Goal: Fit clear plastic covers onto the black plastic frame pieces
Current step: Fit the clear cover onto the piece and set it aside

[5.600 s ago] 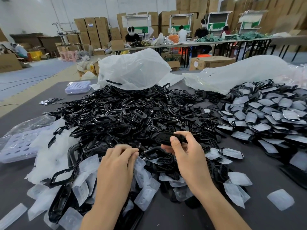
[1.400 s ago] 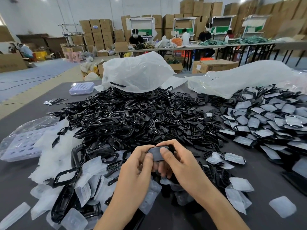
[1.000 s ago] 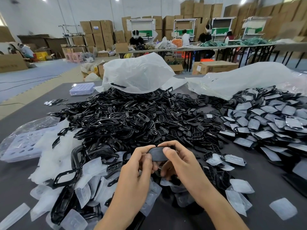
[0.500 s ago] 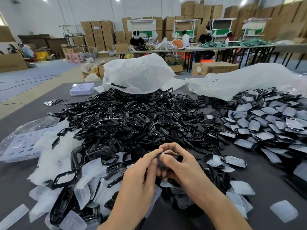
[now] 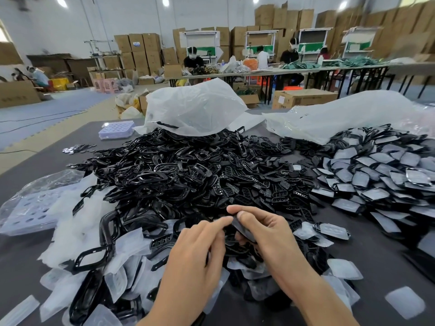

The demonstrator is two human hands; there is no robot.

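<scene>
Near the middle of the bench (image 5: 388, 260), the right hand (image 5: 266, 231) pinches a small black frame piece (image 5: 240, 228) between thumb and forefinger, just above the near edge of the black heap (image 5: 188, 170). The left hand (image 5: 197, 250) reaches in with fingers nearly straight, its forefinger tip pressing the piece's left edge. To seat a cover well, I'd say work round the rim bit by bit — one corner first — with the right pinch steady so the frame doesn't twist. The fingers hide most of the piece — whether a clear cover sits on it, I cannot tell. The left thumb is out of sight too. Loose clear covers (image 5: 122, 250) lie near left.
</scene>
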